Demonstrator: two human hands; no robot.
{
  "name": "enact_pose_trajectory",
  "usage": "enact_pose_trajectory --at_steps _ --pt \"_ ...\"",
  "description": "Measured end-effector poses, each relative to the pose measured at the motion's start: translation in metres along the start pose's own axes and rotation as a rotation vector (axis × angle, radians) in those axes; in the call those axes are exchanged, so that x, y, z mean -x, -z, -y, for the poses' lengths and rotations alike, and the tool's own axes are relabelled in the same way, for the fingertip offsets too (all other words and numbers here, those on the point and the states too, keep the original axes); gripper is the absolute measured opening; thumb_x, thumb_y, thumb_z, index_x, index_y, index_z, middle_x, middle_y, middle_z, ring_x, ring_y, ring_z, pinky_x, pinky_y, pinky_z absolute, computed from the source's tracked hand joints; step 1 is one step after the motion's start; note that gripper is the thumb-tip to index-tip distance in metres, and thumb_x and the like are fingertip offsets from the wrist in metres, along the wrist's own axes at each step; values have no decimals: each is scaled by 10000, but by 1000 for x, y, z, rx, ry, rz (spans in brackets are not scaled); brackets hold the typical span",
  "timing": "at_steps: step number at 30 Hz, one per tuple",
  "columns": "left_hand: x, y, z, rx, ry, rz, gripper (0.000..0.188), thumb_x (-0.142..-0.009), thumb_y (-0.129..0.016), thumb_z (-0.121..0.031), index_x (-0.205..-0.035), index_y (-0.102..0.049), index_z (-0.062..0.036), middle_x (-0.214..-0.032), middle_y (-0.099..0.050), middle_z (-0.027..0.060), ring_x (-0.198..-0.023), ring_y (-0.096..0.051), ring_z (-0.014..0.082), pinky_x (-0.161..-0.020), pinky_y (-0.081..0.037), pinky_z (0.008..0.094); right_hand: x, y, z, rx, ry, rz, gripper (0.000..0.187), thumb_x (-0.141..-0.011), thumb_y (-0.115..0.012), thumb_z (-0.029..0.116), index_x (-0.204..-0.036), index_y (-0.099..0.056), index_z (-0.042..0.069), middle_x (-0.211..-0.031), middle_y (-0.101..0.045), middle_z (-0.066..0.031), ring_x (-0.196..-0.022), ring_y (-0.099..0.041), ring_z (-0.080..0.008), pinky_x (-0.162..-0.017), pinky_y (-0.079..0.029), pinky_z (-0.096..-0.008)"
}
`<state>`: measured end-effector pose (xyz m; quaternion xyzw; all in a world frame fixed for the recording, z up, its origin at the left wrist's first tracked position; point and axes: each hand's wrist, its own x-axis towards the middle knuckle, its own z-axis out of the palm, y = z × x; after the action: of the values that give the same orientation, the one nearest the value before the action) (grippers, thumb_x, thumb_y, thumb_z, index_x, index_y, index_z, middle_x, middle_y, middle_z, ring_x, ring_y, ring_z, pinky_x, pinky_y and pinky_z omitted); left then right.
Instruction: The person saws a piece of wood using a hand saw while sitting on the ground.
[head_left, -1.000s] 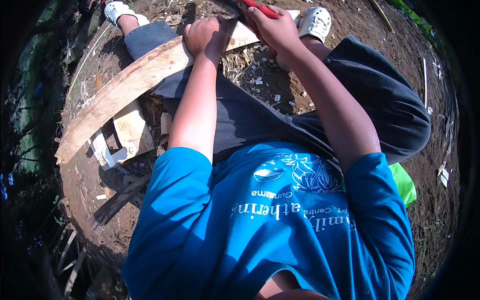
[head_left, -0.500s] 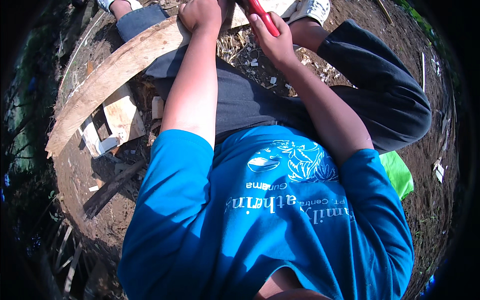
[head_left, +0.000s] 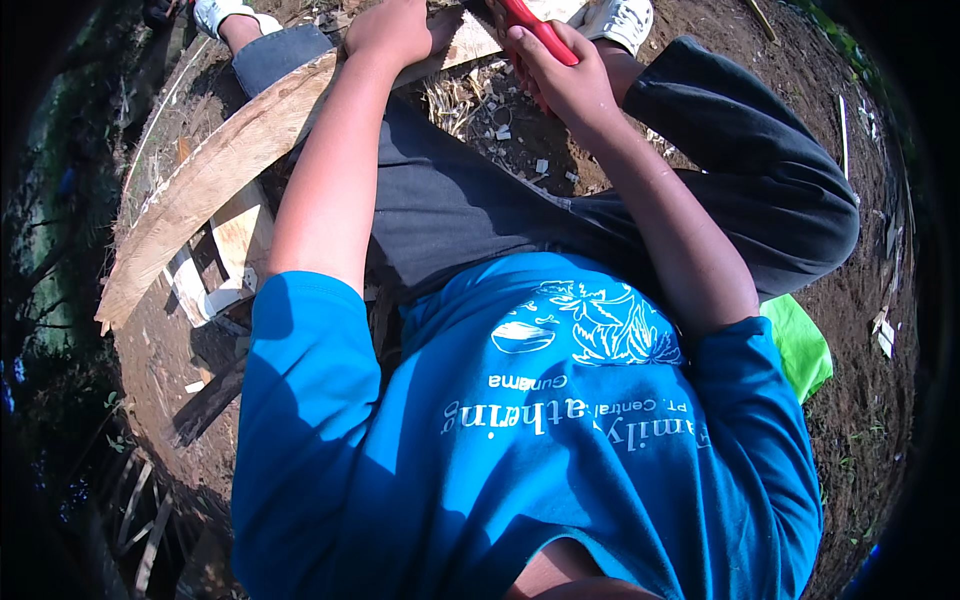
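Observation:
At the top of the view, my left hand [head_left: 390,32] presses on a long pale wooden plank [head_left: 225,148], its fingers curled at the plank's upper part and partly hidden. The plank runs from the lower left up across my legs, bent by the lens. To the right, my right hand [head_left: 562,75] is closed around the red handle [head_left: 540,32] of what looks like a hand saw. Its dark blade lies between my two hands, mostly hidden and cut off by the upper edge.
Wood chips [head_left: 503,132] litter the soil between my legs. Wood offcuts [head_left: 240,235] and a dark stick [head_left: 208,405] lie at the left. A bright green cloth or bag [head_left: 798,345] is by my right hip. My white shoes [head_left: 622,22] are beside the plank's far part.
My left hand and forearm have shifted left along the plank. My right hand, with the red handle, has moved slightly right and toward me.

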<state>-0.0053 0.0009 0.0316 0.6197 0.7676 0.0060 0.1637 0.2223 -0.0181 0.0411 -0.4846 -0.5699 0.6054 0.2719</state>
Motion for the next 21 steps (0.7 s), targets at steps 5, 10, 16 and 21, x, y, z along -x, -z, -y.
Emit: enact_pose_trajectory --at_steps 5,10,16,21 --pt "18 32 -29 81 71 176 346 -897 -660 -457 -1020 -782 -157 -999 -762 174 -965 -732 364 -831 -558 488 9 2 9 29 32 -53 351 -1024 -665 407 -964 -616 65 -731 -636 -4 -610 -596 -44 -503 -448 -194" --pt "17 16 -24 14 59 92 331 -899 -655 -455 -994 -798 -172 -967 -764 169 -914 -741 368 -817 -565 476 22 1 0 -27 66 -97 358 -1002 -685 356 -832 -571 61 -662 -547 21 -573 -531 -66 -519 -432 -281" --pt "3 -30 13 -338 -4 1 196 -928 -587 -210 -1046 -734 -161 -1081 -756 105 -1044 -722 313 -872 -562 476 28 -12 -13 -19 135 -106 361 -990 -708 373 -857 -591 58 -672 -536 24 -572 -522 -68 -527 -437 -280" --pt "-11 -21 6 -286 8 115 276 -924 -638 -231 -1177 -709 -143 -1180 -736 135 -1119 -698 358 -926 -563 501 22 -20 -44 141 215 -108 322 -1027 -674 369 -1014 -640 49 -751 -565 29 -668 -539 -45 -599 -426 -221"
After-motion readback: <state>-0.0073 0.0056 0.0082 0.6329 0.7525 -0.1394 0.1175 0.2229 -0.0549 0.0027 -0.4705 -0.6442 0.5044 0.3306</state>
